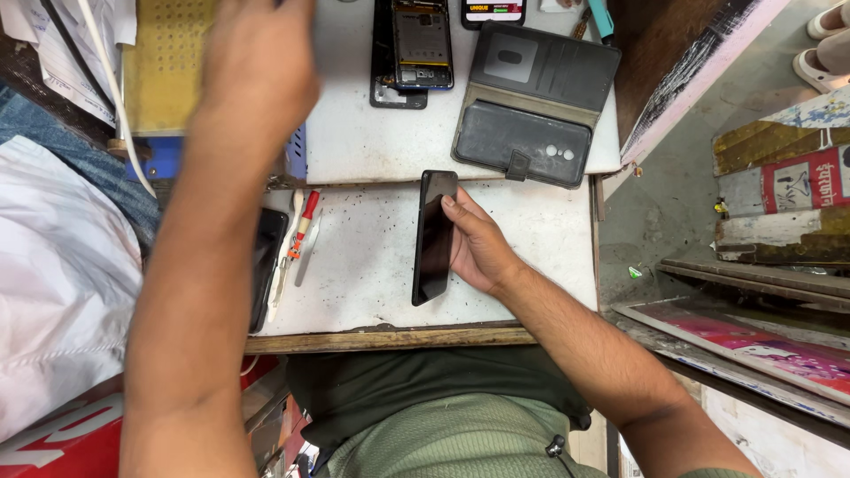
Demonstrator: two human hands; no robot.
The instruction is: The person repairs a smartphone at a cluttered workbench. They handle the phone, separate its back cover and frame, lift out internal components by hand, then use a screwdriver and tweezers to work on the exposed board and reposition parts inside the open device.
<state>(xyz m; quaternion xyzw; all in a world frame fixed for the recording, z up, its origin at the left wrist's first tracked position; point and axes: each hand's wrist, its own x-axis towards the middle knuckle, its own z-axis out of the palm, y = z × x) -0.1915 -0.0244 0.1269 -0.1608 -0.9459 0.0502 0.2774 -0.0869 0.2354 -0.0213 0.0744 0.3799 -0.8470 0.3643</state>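
**A scuffed white bench, two phones and a crowded far edge**

The work goes on at a small white worktop (372,265), speckled with dark flecks and framed along its near side by a worn wooden lip (390,338). Behind it sits a second, slightly raised white slab (363,142), and to the right the bench ends abruptly, dropping to a grey concrete floor (673,212) with stacked painted boards (779,204) leaning there.

The right hand (478,248) holds a slim black smartphone with a dark glass face (434,237) tipped up on its long edge near the middle of the lower worktop, thumb on the screen side and fingers curled behind it. The left hand (257,62) reaches far up over the raised slab, blurred; whether it is spread or closed around anything cannot be told.

On the raised slab lie a dark grey folding wallet-style phone case, opened flat (531,102), and an opened phone with its innards exposed (416,49) (both well apart from the held phone). Along the left edge of the lower worktop rest another black phone (266,265), partly under the left forearm, and a red-handled screwdriver (303,226) beside pale thin tools. The open stretch lies between these tools and the held phone, and right of the hand up to the bench edge.
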